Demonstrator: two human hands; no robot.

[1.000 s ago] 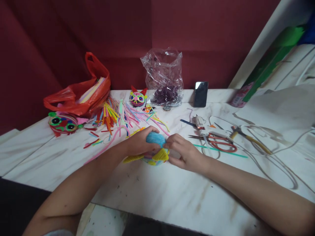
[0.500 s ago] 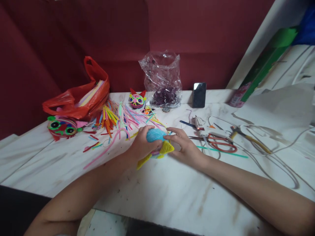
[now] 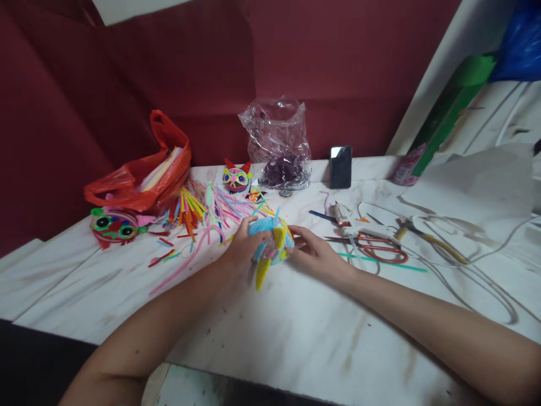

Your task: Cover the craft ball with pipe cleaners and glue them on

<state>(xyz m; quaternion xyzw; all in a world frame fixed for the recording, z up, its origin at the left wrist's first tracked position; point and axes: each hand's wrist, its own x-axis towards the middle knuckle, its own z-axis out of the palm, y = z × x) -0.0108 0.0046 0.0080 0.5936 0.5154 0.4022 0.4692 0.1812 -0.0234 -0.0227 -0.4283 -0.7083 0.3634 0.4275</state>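
Observation:
Between my hands, over the white marble tabletop, is a small round pipe-cleaner figure, light blue with yellow pointed pieces and some striped colours. My left hand is closed around its left side, the thumb lying across the front. From the right, my right hand has curled fingers against the figure's edge; its fingertips are partly hidden behind it. Behind the hands lies a spread of loose pipe cleaners in many colours. Close to the right hand are orange-handled scissors and a white glue gun.
A red plastic bag stands at the left, with a finished-looking face figure before it. Another face figure, a clear bag and a phone line the back. Pliers and a looping cable lie right.
The figure has turned in my hands, so its yellow pieces now point upward and down at the front. My right fingers have shifted to its right edge. The camera view has moved slightly.

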